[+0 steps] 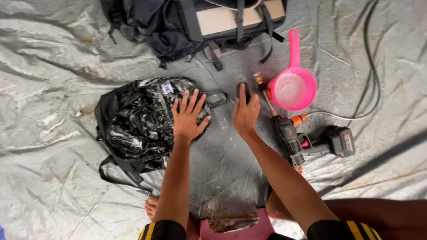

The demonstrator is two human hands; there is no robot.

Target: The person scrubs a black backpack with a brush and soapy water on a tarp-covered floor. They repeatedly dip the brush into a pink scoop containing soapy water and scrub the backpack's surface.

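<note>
Underfoot, a crumpled grey tarpaulin (53, 66) covers the whole ground, wet and stained brown in places, with a black cable (371, 66) snaking across its far right side. No walls show.

On the wet black backpack (138, 124), lying left of centre, a small white rectangular label (167, 88) sits near its far edge. A second, dark backpack with a tan panel (200, 22) lies at the far edge of the view. Right of centre, a pink plastic scoop (292, 86) holds water, and just near of it lies a black spray gun with a battery pack (307, 138), brass nozzle pointing far.

The left hand (189, 118) lies flat on the right side of the black backpack, fingers spread wide and pressing on the wet fabric. The right hand (245, 113) is just right of the backpack, not touching it, its fingers curled around a small dark object (244, 90); what that object is cannot be told. A pink stool (231, 229) shows at the near edge between the person's legs.
</note>
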